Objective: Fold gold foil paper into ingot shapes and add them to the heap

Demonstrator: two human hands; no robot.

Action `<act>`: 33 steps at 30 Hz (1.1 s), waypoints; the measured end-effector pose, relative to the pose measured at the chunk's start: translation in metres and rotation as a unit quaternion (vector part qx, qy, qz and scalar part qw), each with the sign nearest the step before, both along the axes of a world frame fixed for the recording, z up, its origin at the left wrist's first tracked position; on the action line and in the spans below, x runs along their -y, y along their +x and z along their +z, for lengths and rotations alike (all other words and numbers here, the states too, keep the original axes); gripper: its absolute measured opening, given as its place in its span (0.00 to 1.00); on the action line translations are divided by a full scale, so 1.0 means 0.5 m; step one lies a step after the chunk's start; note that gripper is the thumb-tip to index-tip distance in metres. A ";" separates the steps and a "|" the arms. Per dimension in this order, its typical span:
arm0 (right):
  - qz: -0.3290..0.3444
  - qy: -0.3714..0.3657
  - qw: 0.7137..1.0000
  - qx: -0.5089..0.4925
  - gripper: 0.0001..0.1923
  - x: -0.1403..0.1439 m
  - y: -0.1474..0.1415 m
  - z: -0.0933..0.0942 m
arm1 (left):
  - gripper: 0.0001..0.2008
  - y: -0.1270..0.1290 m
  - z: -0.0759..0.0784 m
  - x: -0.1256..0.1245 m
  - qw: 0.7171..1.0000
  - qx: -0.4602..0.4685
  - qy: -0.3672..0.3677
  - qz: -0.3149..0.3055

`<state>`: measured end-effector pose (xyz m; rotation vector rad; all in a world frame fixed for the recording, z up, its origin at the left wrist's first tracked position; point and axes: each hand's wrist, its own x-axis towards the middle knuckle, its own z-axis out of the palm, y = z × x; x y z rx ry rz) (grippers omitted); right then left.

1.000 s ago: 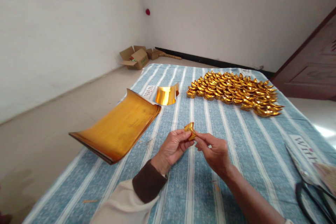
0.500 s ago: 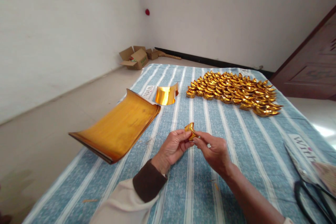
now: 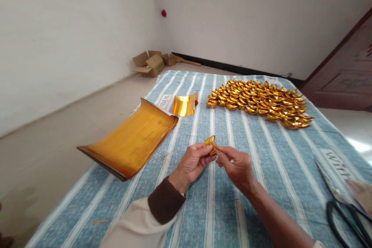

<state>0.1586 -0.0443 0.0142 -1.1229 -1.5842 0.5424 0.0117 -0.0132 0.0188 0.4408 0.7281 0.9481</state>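
Striped blue cloth (image 3: 261, 170), stack of gold foil sheets (image 3: 130, 141) & pile of folded gold ingots (image 3: 261, 102) unmoved vs a sec ago; left hand (image 3: 192, 162) & right hand (image 3: 236, 166) still pinch the half-folded gold ingot (image 3: 211, 143) mid-air w/ fingertips, barely shifted, folding ongoing.

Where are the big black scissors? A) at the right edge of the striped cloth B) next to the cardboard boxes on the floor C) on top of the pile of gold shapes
A: the scissors lie at the right edge of the striped cloth, far from the pile of gold shapes.
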 end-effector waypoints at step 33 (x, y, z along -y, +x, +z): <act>0.070 -0.240 0.938 -0.238 0.18 -0.020 0.037 0.031 | 0.15 -0.017 0.007 0.005 0.984 -0.029 0.038 -0.169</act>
